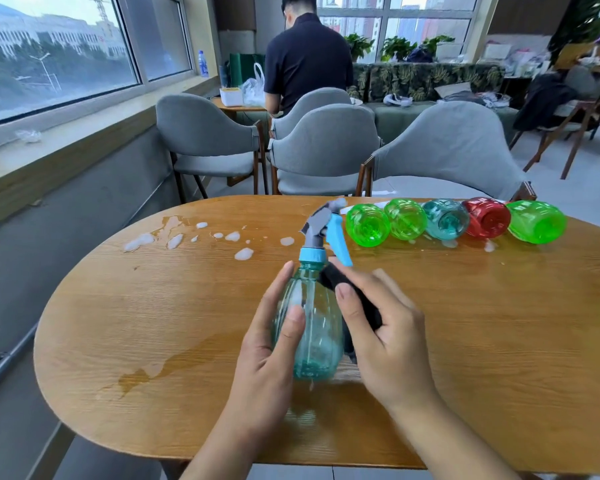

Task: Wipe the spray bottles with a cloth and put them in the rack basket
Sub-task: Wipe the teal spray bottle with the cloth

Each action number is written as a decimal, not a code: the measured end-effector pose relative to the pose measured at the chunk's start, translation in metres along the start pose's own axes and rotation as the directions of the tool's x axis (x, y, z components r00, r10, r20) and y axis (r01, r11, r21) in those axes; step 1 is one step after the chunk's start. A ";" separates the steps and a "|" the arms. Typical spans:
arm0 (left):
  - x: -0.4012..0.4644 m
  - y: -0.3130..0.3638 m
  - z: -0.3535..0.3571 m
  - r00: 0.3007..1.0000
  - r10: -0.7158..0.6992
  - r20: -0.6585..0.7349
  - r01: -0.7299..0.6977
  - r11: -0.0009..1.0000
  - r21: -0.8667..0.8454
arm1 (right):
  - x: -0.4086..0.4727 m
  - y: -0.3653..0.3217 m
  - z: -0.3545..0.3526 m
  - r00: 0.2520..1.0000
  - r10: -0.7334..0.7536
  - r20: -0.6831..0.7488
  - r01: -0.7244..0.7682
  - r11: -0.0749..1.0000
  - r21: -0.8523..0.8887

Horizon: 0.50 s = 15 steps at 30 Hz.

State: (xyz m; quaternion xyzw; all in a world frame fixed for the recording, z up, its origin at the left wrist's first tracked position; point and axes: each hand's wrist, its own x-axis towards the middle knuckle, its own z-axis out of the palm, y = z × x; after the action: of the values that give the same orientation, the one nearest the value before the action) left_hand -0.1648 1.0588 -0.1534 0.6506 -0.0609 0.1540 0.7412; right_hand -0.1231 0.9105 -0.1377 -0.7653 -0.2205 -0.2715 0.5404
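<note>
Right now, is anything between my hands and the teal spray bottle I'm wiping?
Only the dark cloth, which lies between the right hand and the teal bottle. The left hand grips the bottle directly. No rack basket is in view.

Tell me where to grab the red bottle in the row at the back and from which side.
Grip the red bottle around its round body, coming down from above. It lies on its side, base toward the camera, packed between the teal bottle and a green bottle, so its flanks look blocked and its neck is hidden.
</note>
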 end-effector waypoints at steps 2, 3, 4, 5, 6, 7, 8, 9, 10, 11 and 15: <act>-0.001 0.000 0.004 0.999 0.016 0.038 -0.017 1.000 0.023 | 0.004 0.001 -0.001 1.000 -0.017 0.009 0.017 0.998 -0.057; -0.001 -0.001 0.004 0.999 0.023 0.041 -0.025 0.999 0.035 | 0.005 0.001 -0.001 0.999 -0.042 0.021 0.043 0.995 -0.094; 0.000 -0.002 0.004 0.999 0.028 0.035 -0.030 0.999 0.043 | 0.004 0.001 -0.001 0.996 -0.077 0.045 0.082 0.988 -0.130; 0.001 -0.002 0.003 0.999 0.030 0.020 -0.031 0.999 0.040 | 0.002 0.000 0.000 0.990 -0.116 0.081 0.127 0.979 -0.156; 0.003 -0.004 0.001 1.000 0.019 -0.005 -0.019 0.999 0.028 | -0.001 -0.001 0.002 0.980 -0.154 0.123 0.173 0.970 -0.172; 0.004 -0.005 -0.001 1.000 -0.001 -0.024 0.002 1.000 0.012 | -0.004 -0.001 0.003 0.969 -0.187 0.160 0.215 0.960 -0.180; 0.005 -0.006 -0.002 0.999 -0.020 -0.036 0.020 1.000 -0.003 | -0.007 0.001 0.004 0.960 -0.211 0.185 0.245 0.952 -0.185; 0.006 -0.006 -0.003 0.999 -0.034 -0.040 0.034 0.999 -0.011 | -0.009 0.003 0.004 0.953 -0.227 0.199 0.264 0.946 -0.187; 0.006 -0.007 -0.004 0.998 -0.046 -0.042 0.046 0.999 -0.020 | -0.010 0.006 0.003 0.949 -0.239 0.206 0.277 0.943 -0.184; 0.006 -0.007 -0.004 0.997 -0.067 -0.044 0.065 0.997 -0.035 | -0.011 0.008 0.001 0.944 -0.253 0.213 0.292 0.940 -0.178; 0.008 -0.002 -0.004 0.991 -0.117 -0.062 0.110 0.988 -0.109 | -0.019 0.011 -0.006 0.896 -0.332 0.296 0.390 0.906 -0.166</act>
State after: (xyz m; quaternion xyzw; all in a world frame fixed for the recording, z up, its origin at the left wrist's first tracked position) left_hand -0.1571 1.0640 -0.1536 0.6072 -0.0065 0.1302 0.7838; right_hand -0.1313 0.9007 -0.1567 -0.7949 -0.3969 -0.2873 0.3577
